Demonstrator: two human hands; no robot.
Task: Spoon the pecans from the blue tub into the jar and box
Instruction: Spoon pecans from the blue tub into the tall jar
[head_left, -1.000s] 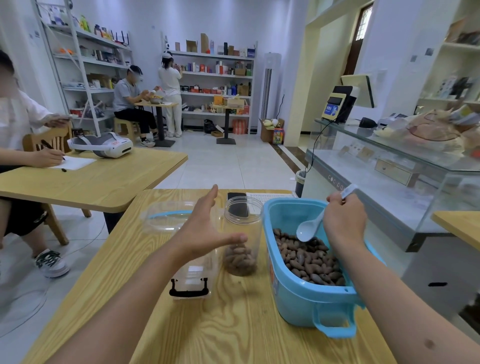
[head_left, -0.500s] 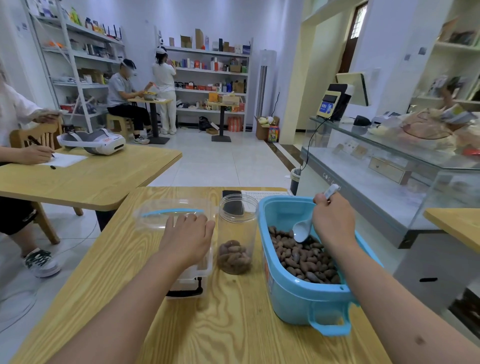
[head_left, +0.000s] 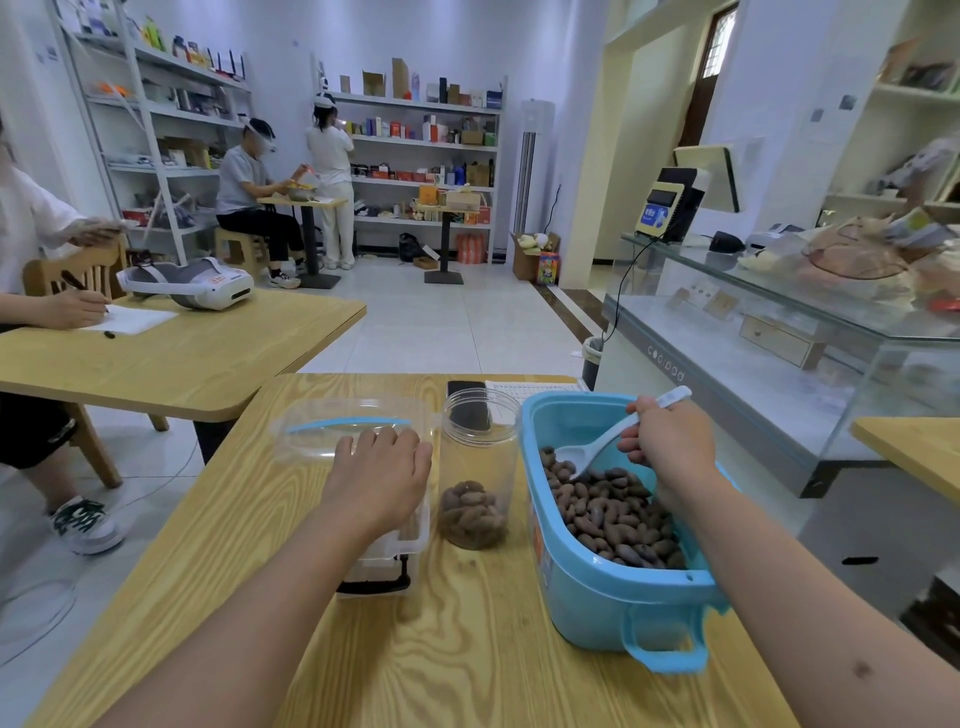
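My left hand (head_left: 382, 475) lies flat on the clear box (head_left: 358, 441), fingers straight, gripping nothing. Just right of it, the open jar (head_left: 479, 467), pecans low inside. Further right, the blue tub (head_left: 613, 587) of pecans (head_left: 608, 512). My right hand (head_left: 670, 441) clasps the white spoon (head_left: 597, 451), bowl touching the nuts.

Phone (head_left: 466, 410) – headset (head_left: 189, 285) – stocked shelves (head_left: 421, 150)

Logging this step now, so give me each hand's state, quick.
Left hand: open, resting flat on the clear plastic box.
Right hand: gripping the white spoon, its bowl down at the pecans in the blue tub.
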